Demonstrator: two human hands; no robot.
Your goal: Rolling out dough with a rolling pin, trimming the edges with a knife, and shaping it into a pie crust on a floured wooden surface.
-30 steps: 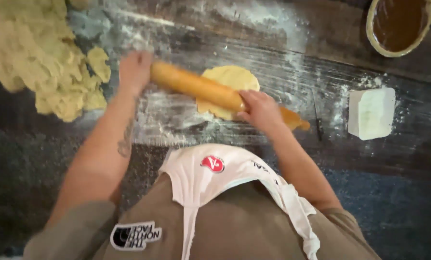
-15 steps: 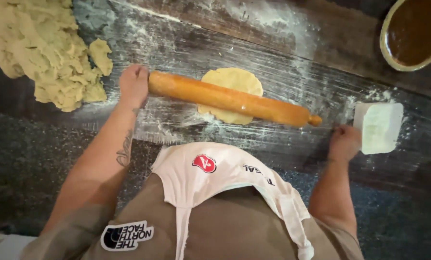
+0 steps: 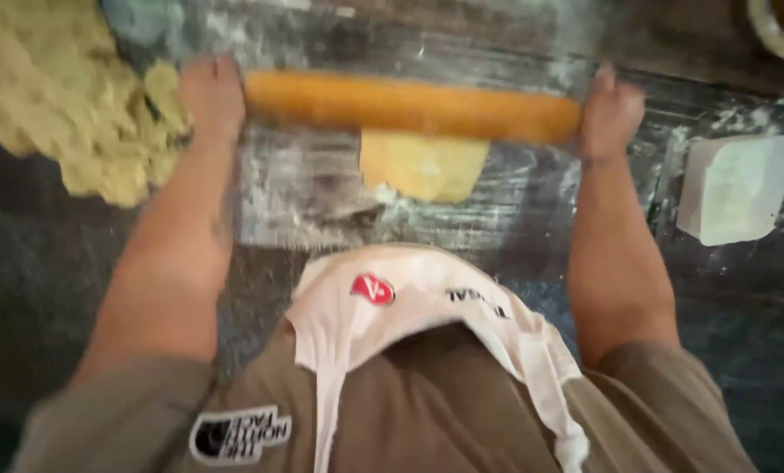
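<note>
Wooden rolling pin, long, smooth, orange-brown, lying crosswise on the floured dark surface, over the far edge of a flat pale-yellow dough piece. Left hand pressed on the pin's left end, right hand on its right end; grip blurred, so closed or flat cannot be told. Crumbly yellow dough heap just left of the left hand; pale squarish block well right.

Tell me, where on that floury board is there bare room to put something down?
Bare patches: between the flat dough and the white block, and left of that dough near the left forearm. Crowded: the far-left corner under the crumbly dough heap, and along the rolling pin.
</note>
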